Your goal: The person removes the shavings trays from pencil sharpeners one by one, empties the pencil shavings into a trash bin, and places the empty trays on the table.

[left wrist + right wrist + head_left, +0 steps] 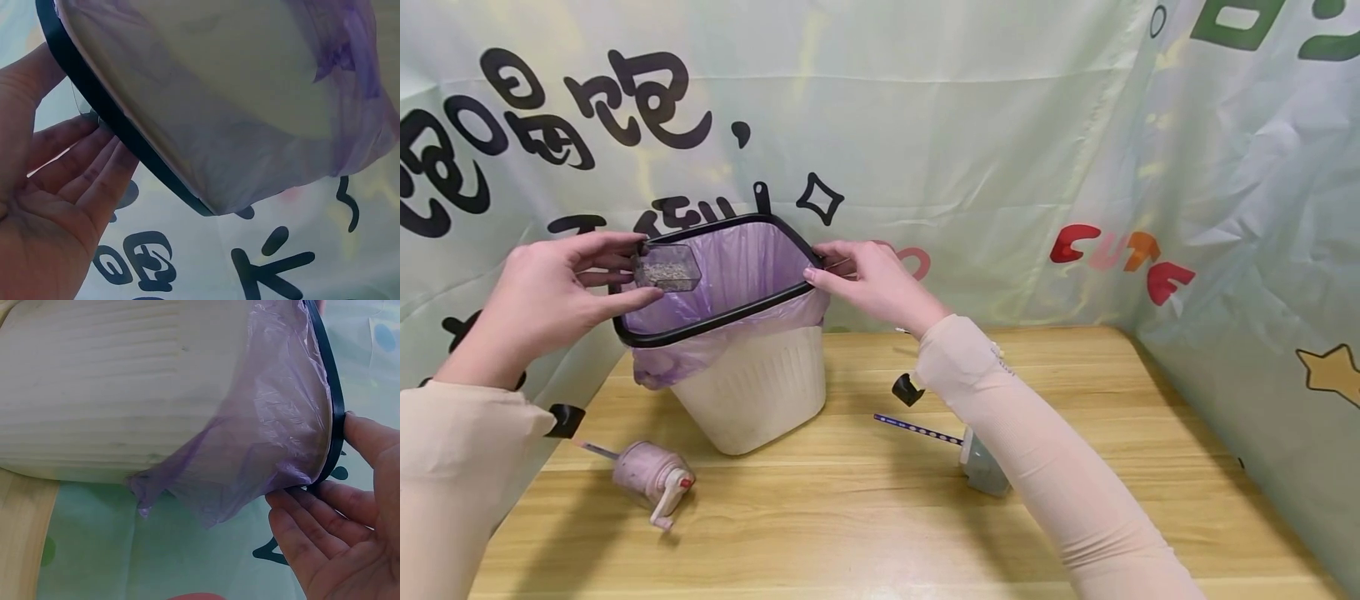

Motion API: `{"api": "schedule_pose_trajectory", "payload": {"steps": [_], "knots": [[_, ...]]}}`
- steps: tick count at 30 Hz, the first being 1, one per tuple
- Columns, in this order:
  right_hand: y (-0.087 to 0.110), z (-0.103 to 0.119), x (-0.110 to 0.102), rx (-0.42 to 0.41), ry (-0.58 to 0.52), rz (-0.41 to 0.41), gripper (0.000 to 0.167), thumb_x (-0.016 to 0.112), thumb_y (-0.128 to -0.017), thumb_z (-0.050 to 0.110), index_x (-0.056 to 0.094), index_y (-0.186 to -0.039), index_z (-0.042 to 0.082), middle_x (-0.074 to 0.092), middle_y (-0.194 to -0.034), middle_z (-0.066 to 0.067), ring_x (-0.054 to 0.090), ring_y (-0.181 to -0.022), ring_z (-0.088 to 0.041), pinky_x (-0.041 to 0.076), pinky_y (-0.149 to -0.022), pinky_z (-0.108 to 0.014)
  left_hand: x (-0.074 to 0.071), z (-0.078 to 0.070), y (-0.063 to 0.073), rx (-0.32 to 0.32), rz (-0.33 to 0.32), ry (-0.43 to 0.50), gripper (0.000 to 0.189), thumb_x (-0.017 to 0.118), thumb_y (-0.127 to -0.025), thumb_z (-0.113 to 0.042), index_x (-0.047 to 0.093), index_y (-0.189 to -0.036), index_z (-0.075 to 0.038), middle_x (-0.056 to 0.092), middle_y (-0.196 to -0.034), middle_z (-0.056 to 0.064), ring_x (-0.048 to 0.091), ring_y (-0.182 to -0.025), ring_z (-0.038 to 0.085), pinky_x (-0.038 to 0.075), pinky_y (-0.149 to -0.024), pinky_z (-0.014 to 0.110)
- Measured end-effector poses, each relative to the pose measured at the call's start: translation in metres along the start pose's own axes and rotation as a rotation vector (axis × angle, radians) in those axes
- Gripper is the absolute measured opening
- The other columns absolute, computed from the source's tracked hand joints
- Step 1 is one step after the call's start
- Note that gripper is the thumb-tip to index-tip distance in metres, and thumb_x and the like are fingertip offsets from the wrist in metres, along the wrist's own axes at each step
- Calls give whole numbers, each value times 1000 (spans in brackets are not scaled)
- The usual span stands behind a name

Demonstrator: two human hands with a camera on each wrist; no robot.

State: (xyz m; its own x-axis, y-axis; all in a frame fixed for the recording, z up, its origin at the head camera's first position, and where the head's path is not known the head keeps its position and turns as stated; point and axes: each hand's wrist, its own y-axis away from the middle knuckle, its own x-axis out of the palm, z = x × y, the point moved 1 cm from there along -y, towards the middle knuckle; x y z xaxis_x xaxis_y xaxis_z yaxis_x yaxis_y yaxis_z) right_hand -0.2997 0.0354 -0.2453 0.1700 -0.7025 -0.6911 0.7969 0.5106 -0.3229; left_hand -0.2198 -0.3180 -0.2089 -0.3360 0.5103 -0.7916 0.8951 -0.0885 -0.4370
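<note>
My left hand [546,287] pinches a small clear shavings box [668,271] between thumb and fingers, over the left side of the trash bin [767,383]. Greyish shavings lie in the box. The bin is cream, with a purple bag [718,258] lining it and a black rim ring [730,317] over the bag. On the far right corner of that rim, my right hand [876,279] grips with thumb and fingers. In the right wrist view the thumb touches the black ring [337,412] and the fingers reach under it. The left wrist view shows the box mostly hidden behind the rim.
A pink hand-crank pencil sharpener [647,475] with a pencil in it lies at the left of the wooden table [820,525]. A grey sharpener [983,471] holding a blue pencil [917,429] is partly behind my right sleeve. A printed cloth [940,150] hangs behind.
</note>
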Motion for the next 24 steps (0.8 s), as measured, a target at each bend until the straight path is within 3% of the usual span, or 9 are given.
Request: {"api": "schedule_pose_trajectory", "payload": {"steps": [7, 8, 11, 14, 16, 22, 24], "knots": [[0, -1, 0, 12, -21, 8, 58, 69, -105, 44, 59, -153, 14, 76, -134, -1, 72, -122, -16, 56, -109, -34, -2, -3, -3, 84, -18, -73, 66, 96, -81, -25, 70, -139, -10, 78, -118, 25, 48, -79, -37, 37, -70, -7], [0, -1, 0, 13, -24, 9, 58, 69, -105, 44, 59, -153, 13, 76, -134, -1, 72, -122, -16, 56, -109, -34, -3, -3, -4, 102, -24, -97, 66, 97, -80, -25, 71, -139, -11, 79, -117, 24, 53, -79, -33, 37, -70, -7], [0, -1, 1, 15, -33, 9, 59, 69, -104, 44, 59, -154, 12, 76, -133, -3, 72, -121, -17, 56, -109, -34, -3, -5, -6, 159, -36, -157, 68, 98, -77, -22, 71, -138, -10, 79, -115, 21, 76, -82, -4, 35, -69, -5], [0, -2, 2, 21, -45, 7, 59, 70, -104, 43, 59, -154, 12, 76, -132, -3, 73, -120, -17, 56, -109, -35, -2, -8, -7, 240, -48, -226, 68, 98, -75, -19, 71, -137, -8, 79, -113, 19, 80, -90, 33, 35, -69, 1], [0, -2, 2, 28, -55, 7, 59, 70, -104, 43, 59, -154, 12, 76, -131, -3, 73, -120, -17, 56, -108, -35, -1, -10, -8, 303, -56, -250, 68, 97, -74, -16, 71, -136, -5, 78, -112, 20, 77, -92, 39, 39, -71, 10], [1, -1, 2, 38, -71, 9, 59, 70, -104, 44, 58, -154, 13, 76, -130, -4, 73, -119, -16, 57, -108, -35, 5, -13, -9, 442, -67, -298, 72, 97, -70, -10, 69, -135, 1, 74, -118, 26, 70, -97, 43, 54, -83, 58], [1, -1, 2, 38, -72, 8, 59, 69, -104, 44, 59, -153, 13, 76, -130, -4, 73, -119, -16, 56, -109, -35, 7, -14, -9, 481, -70, -289, 73, 98, -68, -7, 68, -134, 2, 73, -119, 27, 70, -100, 46, 56, -84, 64]]}}
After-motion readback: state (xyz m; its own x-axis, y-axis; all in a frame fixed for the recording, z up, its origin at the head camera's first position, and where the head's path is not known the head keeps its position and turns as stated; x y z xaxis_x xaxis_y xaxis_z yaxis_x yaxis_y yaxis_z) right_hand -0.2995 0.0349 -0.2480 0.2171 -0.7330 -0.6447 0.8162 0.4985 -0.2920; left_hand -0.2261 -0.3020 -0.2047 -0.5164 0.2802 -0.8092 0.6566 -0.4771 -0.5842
